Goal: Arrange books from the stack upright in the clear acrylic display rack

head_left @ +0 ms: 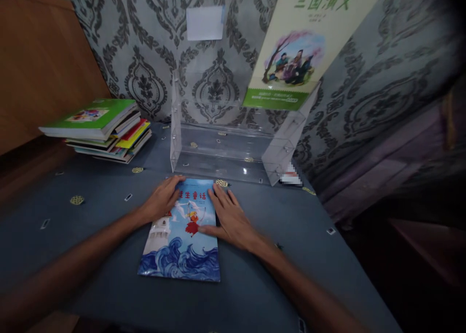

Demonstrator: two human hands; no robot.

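Observation:
A picture book (187, 255) with a blue cover, red Chinese title and painted waves lies face up on the dark tablecloth. At its upper left edge, my left hand (162, 200) rests with fingers stretched toward the top corner. The undersides of those fingers are hidden. My right hand (233, 219) is open along the right edge, fingers spread and the thumb lying over the cover. Just beyond the book stands a clear acrylic rack (218, 165) with tiers.
A stack of books (105, 129) stands at the back left beside a wooden panel (47, 56). One tall cream and green book (287, 56) leans on the rack's right side. A white card (206, 23) is on the patterned wall. The table's right edge slopes away toward a dark area.

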